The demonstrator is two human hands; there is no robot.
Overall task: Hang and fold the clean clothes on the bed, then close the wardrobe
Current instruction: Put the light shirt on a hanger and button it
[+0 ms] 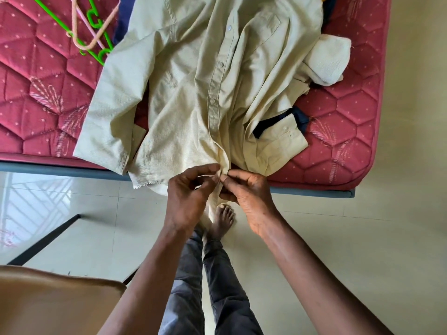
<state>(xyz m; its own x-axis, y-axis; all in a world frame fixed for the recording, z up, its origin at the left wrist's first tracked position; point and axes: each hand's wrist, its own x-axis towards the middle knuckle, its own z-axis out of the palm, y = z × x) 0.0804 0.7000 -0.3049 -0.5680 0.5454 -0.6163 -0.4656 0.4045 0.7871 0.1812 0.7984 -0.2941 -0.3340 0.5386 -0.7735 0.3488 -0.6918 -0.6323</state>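
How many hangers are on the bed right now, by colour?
green hanger: 1
pink hanger: 1
peach hanger: 1
Total: 3
They overlap, so this is my best reading. None carries a garment; the left hand and the right hand both pinch the shirt.

Hangers point(93, 30) left, floor point(362, 238) open

Pale glossy floor tiles point(338, 250) are filling the lower frame, reflecting a window grille at left. A dark bar point(43, 240) is running diagonally at lower left, above a brown padded surface point(48, 305). I am standing barefoot: foot point(223, 221) at centre, grey trousers point(225, 286) just beneath it in the frame.
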